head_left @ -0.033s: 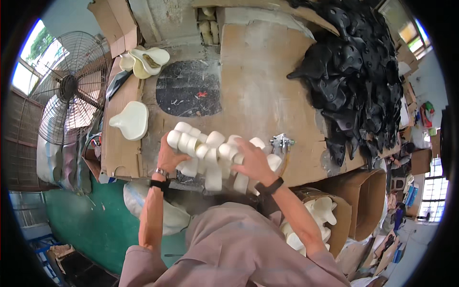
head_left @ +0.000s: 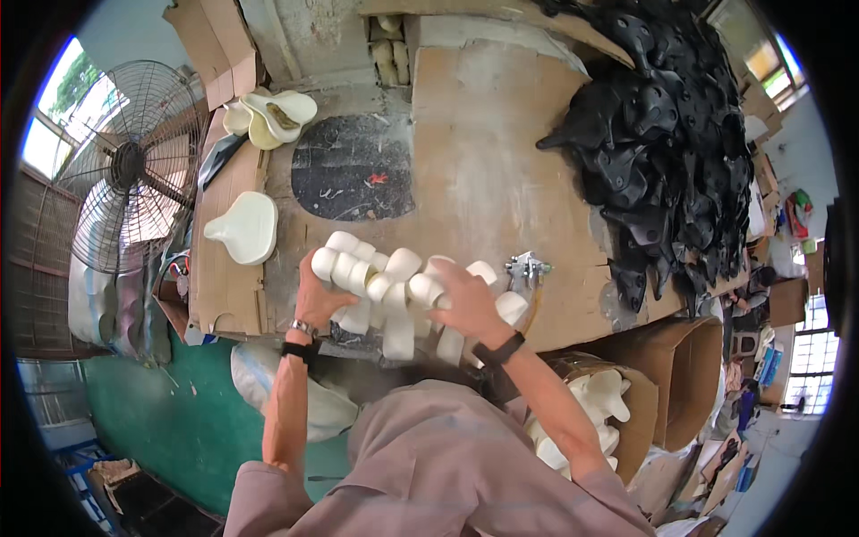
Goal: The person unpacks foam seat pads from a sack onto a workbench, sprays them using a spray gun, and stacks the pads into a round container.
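Saddle blanks: a whole armful of cream foam saddle shapes (head_left: pixel 394 286) is held up between both hands, just over the near edge of the cardboard-covered bench (head_left: pixel 483 161).
Progress, roughly: looks like early-to-middle going, judged only from how things are laid out. One cream piece (head_left: pixel 246 228) is already laid flat on the left cardboard sheet, and a few more (head_left: pixel 268 115) are stacked at the far left corner.
Left to do: the bundle itself hasn't been set down, and a cardboard box (head_left: pixel 626 421) low on the right is seen with more cream pieces inside.
Left hand: (head_left: pixel 315 300) curled around the left end of the bundle from underneath, fingers closed on the foam. Wrist banded.
Right hand: (head_left: pixel 465 300) pressed over the top right of the bundle, fingers spread and wrapped onto the pieces, so clamped rather than loose.
Nearby bits: a metal spray gun (head_left: pixel 526 268) is parked on the bench just right of the right hand, not touched.
Also around: a big heap of black saddle shells (head_left: pixel 662 143) fills the far right, a dark patch (head_left: pixel 353 168) is seen mid-bench, and a floor fan (head_left: pixel 121 166) stands off left.
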A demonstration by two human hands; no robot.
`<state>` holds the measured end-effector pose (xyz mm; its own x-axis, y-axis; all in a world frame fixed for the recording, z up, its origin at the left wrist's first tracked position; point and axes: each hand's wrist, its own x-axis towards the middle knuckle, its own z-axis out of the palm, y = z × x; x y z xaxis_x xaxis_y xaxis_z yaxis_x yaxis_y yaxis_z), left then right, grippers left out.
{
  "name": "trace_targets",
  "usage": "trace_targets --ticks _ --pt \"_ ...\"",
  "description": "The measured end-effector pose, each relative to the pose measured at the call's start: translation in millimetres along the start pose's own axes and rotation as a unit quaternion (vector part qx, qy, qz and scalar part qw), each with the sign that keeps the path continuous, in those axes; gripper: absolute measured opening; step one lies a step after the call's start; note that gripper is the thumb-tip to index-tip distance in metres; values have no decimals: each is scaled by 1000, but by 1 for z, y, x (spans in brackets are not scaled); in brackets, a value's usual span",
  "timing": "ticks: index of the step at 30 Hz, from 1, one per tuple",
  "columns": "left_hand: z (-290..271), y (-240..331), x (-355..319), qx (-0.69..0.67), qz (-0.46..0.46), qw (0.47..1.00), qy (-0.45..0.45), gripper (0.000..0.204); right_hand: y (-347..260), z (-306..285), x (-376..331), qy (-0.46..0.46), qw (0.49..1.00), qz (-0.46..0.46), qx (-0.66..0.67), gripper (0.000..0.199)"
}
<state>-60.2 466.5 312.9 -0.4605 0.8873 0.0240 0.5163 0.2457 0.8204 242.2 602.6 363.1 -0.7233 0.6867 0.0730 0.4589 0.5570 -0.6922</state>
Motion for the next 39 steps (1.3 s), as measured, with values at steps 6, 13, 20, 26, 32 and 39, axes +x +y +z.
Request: trace_targets --ticks 6,13,20,26,32,39 --pt "18 69 -17 104 121 974 162 131 0 30 12 30 998 -42 -47 68" --pt "16 62 -16 94 62 979 172 98 -12 -9 14 -115 989 -60 72 71" --pt "10 55 -14 116 70 981 136 95 3 30 30 -136 983 -39 114 83" --pt "5 56 -11 130 72 983 104 95 4 35 24 -138 976 -26 167 75" --pt "-1 48 -3 74 59 988 124 91 -31 5 -9 -33 997 -48 55 67" --pt "12 56 8 69 51 989 120 91 -43 -4 -10 58 998 -16 29 66"
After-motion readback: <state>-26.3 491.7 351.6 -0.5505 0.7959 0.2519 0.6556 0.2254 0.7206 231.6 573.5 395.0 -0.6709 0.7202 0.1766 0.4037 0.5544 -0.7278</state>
